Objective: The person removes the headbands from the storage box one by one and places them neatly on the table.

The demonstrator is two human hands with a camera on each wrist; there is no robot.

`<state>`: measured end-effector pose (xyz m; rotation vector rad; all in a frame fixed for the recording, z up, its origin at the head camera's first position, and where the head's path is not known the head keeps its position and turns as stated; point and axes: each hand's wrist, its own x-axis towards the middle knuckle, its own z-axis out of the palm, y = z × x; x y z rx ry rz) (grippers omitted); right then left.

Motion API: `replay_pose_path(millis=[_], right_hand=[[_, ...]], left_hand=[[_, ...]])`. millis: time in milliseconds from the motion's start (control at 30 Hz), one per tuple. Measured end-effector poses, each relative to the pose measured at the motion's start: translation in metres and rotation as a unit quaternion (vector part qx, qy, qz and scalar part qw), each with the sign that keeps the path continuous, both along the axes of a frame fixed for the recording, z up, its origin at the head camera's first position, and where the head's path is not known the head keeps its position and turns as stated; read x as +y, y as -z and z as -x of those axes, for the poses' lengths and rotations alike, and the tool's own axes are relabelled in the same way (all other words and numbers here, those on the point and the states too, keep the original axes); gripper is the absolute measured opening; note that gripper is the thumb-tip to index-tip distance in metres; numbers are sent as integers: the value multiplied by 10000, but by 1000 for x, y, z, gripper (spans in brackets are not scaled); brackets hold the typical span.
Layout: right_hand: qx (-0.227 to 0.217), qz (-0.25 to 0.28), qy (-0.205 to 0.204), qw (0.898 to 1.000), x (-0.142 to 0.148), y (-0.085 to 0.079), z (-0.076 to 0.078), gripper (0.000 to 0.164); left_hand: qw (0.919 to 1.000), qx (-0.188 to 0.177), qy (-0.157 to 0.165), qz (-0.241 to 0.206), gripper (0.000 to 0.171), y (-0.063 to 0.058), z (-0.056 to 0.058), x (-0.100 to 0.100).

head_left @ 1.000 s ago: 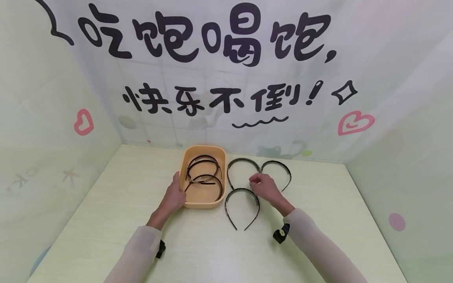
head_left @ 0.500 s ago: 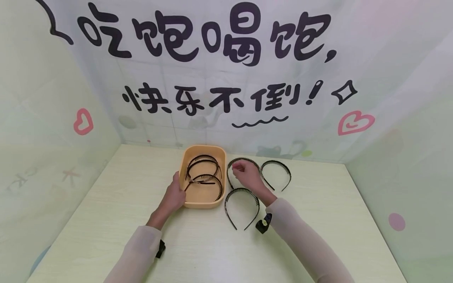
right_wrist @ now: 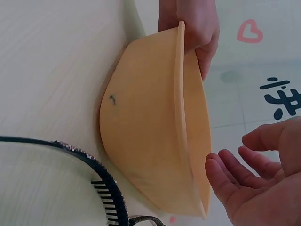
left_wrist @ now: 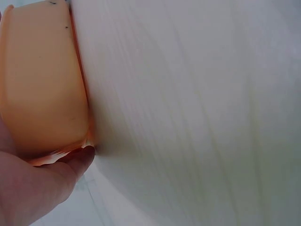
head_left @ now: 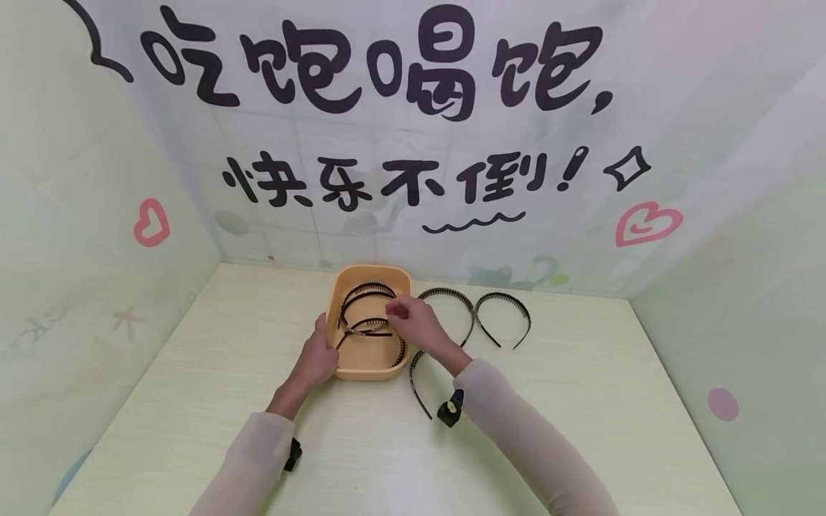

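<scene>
My left hand (head_left: 320, 355) grips the left side of an orange plastic box (head_left: 368, 375); the left wrist view shows the thumb (left_wrist: 77, 162) against its lower edge. Inside lie black toothed headbands (head_left: 368, 287), overlapping. Over the box's right rim hovers my right hand (head_left: 418, 328). Its fingers are loosely bent in the right wrist view, with a gap between thumb and fingertips (right_wrist: 214, 162) and nothing held. On the table to the right lie a back headband (head_left: 447, 292), a smaller-looking one (head_left: 505, 296) beside it, and a front headband (head_left: 422, 390), partly hidden by my right arm.
The pale wood-grain table (head_left: 368, 451) is enclosed by printed fabric walls (head_left: 413, 244) at the back and both sides. The box stands near the back wall. Black devices (head_left: 449, 410) are strapped to both wrists.
My right hand has moved left from among the headbands on the table, across the back one, to the box's right rim. The left hand and the box have stayed in place.
</scene>
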<state>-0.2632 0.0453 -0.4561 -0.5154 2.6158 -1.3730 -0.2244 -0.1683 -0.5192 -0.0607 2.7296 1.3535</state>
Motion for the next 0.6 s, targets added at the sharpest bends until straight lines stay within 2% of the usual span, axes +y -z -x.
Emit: replay_pose_path(millis=[267, 600], right_hand=[[-7, -460, -688, 9966, -21, 2, -3, 33], [-331, -1191, -984, 9874, -34, 7, -3, 44]], left_hand=[[10000, 32, -3, -58, 74, 0, 0, 1], [10000, 75, -14, 5, 75, 0, 0, -1]])
